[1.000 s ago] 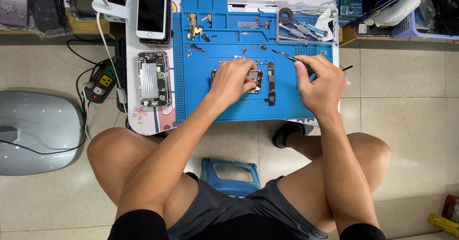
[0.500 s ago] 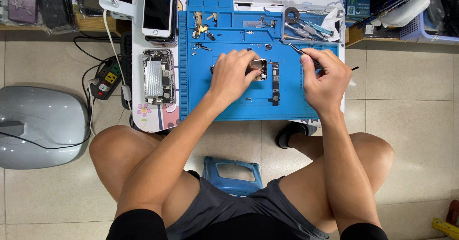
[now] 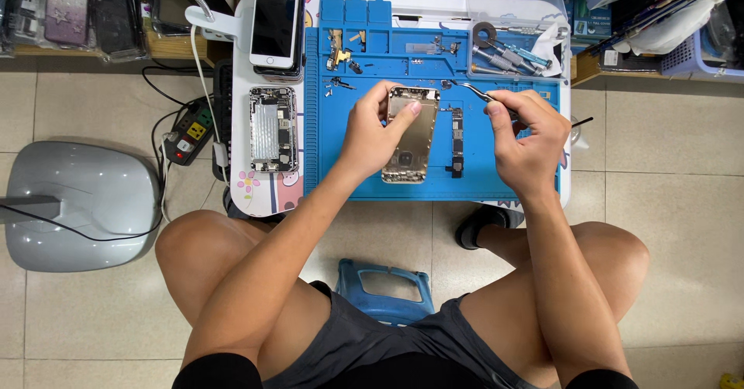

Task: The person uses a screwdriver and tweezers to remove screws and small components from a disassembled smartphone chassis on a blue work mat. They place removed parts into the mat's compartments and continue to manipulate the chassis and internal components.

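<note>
Person's kit: dark grey shorts (image 3: 372,342), black sleeve edges at both upper arms (just inside the bottom of the view). Forearms, hands and knees bare, no gloves, watch or rings visible. One dark shoe (image 3: 479,226) shows under the tabletop edge.

Gold phone housing (image 3: 411,135), empty shell, tilted up off blue mat. Thin metal tweezers (image 3: 474,91), tips pointing left, just beside housing's top-right corner.
</note>
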